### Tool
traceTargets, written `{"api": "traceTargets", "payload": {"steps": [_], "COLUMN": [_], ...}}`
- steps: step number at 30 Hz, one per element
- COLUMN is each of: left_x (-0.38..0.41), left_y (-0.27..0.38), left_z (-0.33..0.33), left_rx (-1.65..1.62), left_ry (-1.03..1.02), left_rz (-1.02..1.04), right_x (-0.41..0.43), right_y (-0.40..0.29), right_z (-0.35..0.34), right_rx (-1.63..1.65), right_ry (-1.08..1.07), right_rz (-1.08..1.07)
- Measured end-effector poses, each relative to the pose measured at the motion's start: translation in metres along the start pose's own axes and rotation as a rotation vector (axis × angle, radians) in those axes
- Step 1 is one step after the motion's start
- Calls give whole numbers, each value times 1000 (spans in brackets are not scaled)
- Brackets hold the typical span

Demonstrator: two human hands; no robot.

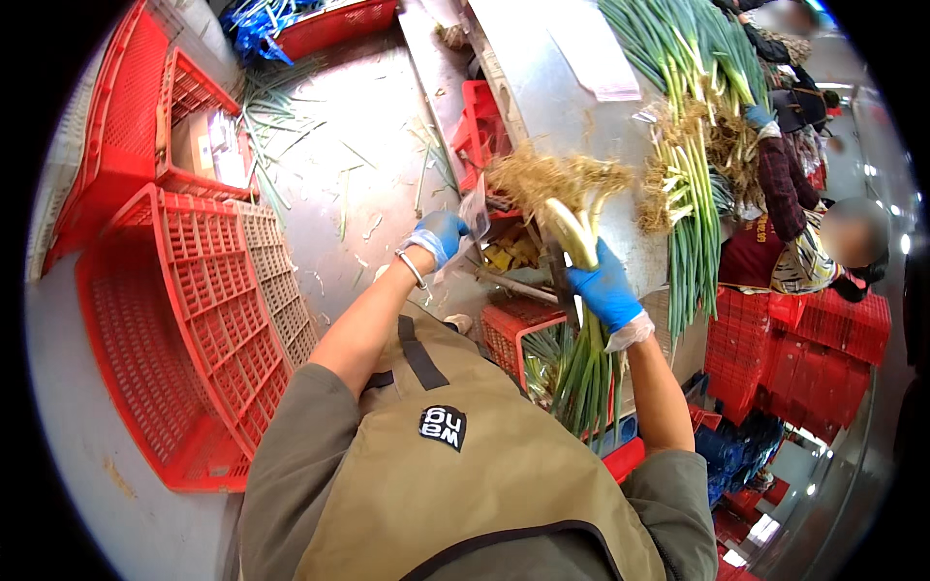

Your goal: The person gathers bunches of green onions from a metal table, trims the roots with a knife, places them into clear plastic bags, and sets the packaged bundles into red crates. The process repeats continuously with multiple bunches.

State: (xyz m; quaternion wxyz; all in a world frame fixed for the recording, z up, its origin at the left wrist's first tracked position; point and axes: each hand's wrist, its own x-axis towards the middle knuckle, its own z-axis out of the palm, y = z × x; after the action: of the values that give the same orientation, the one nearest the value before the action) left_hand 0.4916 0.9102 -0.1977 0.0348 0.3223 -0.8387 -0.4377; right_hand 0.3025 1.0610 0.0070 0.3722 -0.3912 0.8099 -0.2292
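My right hand (604, 285), in a blue glove, grips a bunch of green onions (574, 231) round its white stems. The bushy roots point away from me and the green leaves hang down beside my apron. My left hand (443, 236), gloved in blue with a clear cuff and a bracelet at the wrist, has curled fingers on a clear plastic bag or film (476, 210). More green onions (690, 189) lie in a pile across the metal table (527, 36), roots towards the middle. A white sheet or stack of bags (592, 54) lies on the table.
Red plastic crates (203, 312) stand at the left, one holding a cardboard box (192, 149). Leaf scraps (272, 138) litter the floor. Under the table, a red crate (512, 330) holds more greens. A co-worker in a maroon apron (752, 254) stands across the table, a gloved hand (759, 118) on the pile.
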Motion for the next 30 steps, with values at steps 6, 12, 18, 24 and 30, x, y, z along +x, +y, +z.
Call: {"api": "traceTargets", "payload": {"steps": [6, 12, 18, 24, 30], "left_x": [25, 29, 20, -2, -6], "left_y": [58, 58, 63, 102, 115], "left_z": [6, 12, 0, -20, -19], "left_rx": [-193, 51, -527, -350, -37], "left_ry": [-37, -107, -37, -188, -324], "left_rz": [344, 469, 287, 496, 446], "right_x": [-25, -27, -28, -14, 7], "right_y": [-31, 47, 61, 86, 72], "right_z": [16, 18, 14, 19, 14], "right_rx": [-425, -839, -1101, -1131, -909], "right_ry": [97, 211, 231, 83, -332], "right_rz": [-116, -113, -382, -308, 28]}}
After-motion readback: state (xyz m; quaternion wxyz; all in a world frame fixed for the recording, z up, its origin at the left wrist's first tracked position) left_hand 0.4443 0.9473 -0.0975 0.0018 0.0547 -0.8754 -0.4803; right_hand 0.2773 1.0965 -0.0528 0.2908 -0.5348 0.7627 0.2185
